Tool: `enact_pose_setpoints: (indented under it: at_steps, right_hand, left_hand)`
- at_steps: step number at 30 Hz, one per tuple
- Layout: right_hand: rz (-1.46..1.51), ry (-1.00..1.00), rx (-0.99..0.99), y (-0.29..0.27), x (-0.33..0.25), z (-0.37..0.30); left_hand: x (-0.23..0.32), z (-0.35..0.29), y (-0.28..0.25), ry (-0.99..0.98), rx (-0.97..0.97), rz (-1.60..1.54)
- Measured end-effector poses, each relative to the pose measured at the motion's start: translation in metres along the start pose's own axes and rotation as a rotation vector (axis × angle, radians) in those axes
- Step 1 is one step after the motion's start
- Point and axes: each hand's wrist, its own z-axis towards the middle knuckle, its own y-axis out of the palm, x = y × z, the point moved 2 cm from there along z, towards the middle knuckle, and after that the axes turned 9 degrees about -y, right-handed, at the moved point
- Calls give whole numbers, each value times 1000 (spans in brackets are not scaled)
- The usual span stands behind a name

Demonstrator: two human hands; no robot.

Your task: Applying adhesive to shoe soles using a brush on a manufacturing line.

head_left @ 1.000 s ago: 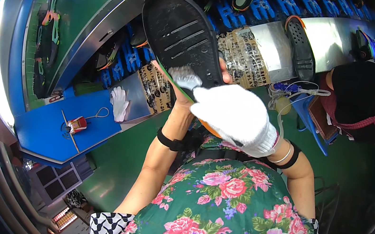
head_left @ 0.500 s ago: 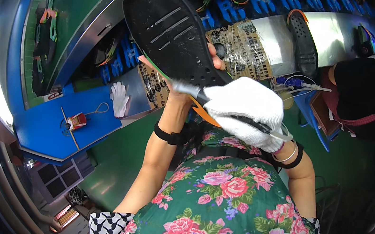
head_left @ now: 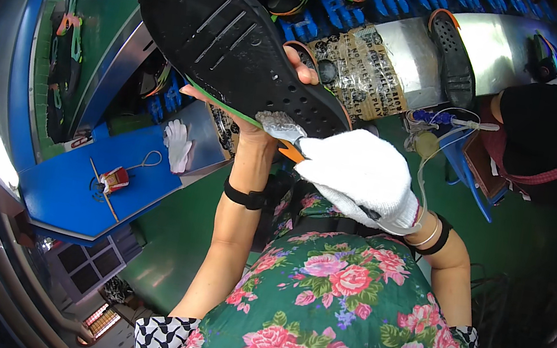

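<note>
My bare left hand (head_left: 249, 129) holds a large black clog-style shoe (head_left: 216, 37), its sole turned up toward me. Fingers show at both edges of the shoe, and green and orange trim runs along its rim. In a white knitted glove, my right hand (head_left: 364, 172) grips a brush (head_left: 284, 126) with a shiny grey, wet-looking tip. That tip lies against the lower left edge of the shoe, beside the left wrist. The glove hides most of the handle. A thin clear tube (head_left: 420, 187) runs by the right wrist.
Another black shoe (head_left: 451, 59) lies on the metal bench beside taped brown cardboard (head_left: 364, 68). Blue racks (head_left: 344, 12) line the back. A white glove (head_left: 176, 147) and a small red object (head_left: 115, 181) rest on the blue table (head_left: 61, 197). Another person (head_left: 545, 151) is at the right.
The shoe has shifted left and tilted, and more of its holed end shows. The brush tip was blurred by motion earlier and is now sharp; the right hand has turned slightly.
</note>
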Motion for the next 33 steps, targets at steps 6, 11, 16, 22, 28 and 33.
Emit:
enact_pose_setpoints:
  at_steps: [6,11,16,22,28,33]
  right_hand:
    - [208,213,135,-13,8,5]
    - [23,38,-2,-9,-3,1]
    - [235,281,116,-14,6,0]
    - [36,85,30,-16,-1,1]
    - [110,228,129,-25,6,-1]
    - [155,244,107,-24,8,-3]
  left_hand:
    - [3,0,-6,-1,57,83]
    - [8,-6,-9,-9,132,171]
    - [6,3,-10,15,6,125]
    - [9,13,-5,1,-7,139]
    - [8,15,-6,-25,5,149]
    - [6,15,-2,-1,123,146]
